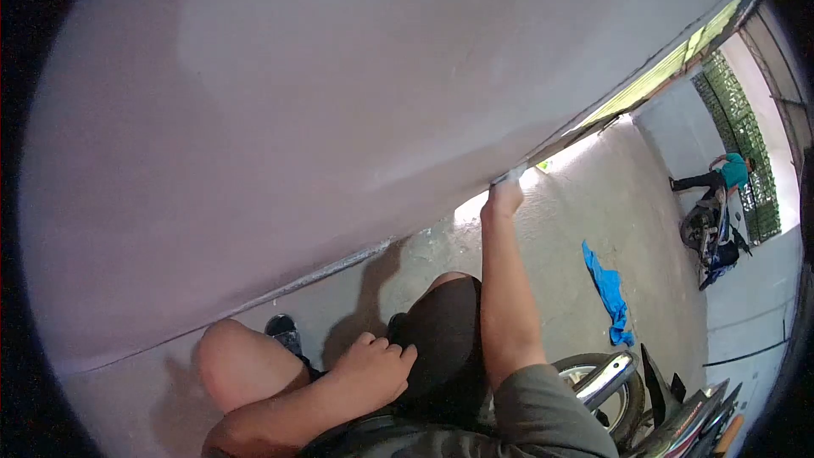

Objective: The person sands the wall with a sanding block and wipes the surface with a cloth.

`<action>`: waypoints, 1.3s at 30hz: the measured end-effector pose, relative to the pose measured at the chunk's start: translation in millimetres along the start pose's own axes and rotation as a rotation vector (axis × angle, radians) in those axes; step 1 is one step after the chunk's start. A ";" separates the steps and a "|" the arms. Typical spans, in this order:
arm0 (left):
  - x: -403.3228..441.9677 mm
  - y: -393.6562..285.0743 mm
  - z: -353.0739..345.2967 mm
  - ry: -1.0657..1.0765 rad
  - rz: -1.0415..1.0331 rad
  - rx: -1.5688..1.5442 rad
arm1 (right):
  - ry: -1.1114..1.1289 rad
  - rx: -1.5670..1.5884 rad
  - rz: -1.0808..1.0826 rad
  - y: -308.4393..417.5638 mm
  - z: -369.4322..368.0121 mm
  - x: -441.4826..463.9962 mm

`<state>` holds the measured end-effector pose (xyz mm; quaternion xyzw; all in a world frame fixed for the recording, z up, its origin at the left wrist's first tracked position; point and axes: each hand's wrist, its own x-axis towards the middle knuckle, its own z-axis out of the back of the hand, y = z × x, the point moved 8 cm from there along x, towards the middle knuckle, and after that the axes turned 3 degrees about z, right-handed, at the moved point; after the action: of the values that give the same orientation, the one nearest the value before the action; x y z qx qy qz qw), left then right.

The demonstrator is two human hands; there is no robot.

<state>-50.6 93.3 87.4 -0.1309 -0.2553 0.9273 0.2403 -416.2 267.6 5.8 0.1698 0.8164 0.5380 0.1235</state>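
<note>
My right hand (504,199) is stretched forward to the lower edge of the pale wall (339,93), beside the bright opening. Its fingers are closed round a small greyish thing (512,175) pressed close to the wall's edge; its kind is too small and blurred to make out. My left hand (377,371) rests on my dark shorts near the thigh, with loosely bent fingers a little apart and nothing in it.
A blue cloth (608,293) lies crumpled on the concrete floor (577,212). Close at my right stands a motorcycle, its wheel (623,403) and silver exhaust (606,377) showing. Farther off, a person in a teal top (731,171) is beside another motorcycle (716,233).
</note>
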 end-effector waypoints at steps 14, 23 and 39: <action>6.2 -3.8 -0.9 0.109 0.020 0.021 | 0.089 0.245 -0.071 33.2 -27.3 -26.0; 1.4 -7.3 -16.8 0.137 0.013 0.051 | 0.047 0.141 -0.103 6.5 -3.1 4.1; 3.9 -9.2 -8.2 0.151 0.016 0.023 | 0.059 0.038 0.006 39.0 -22.9 -21.6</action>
<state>-47.4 105.5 85.0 -0.1997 -0.2245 0.9196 0.2532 -399.7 253.7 51.0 0.1583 0.8292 0.5277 0.0944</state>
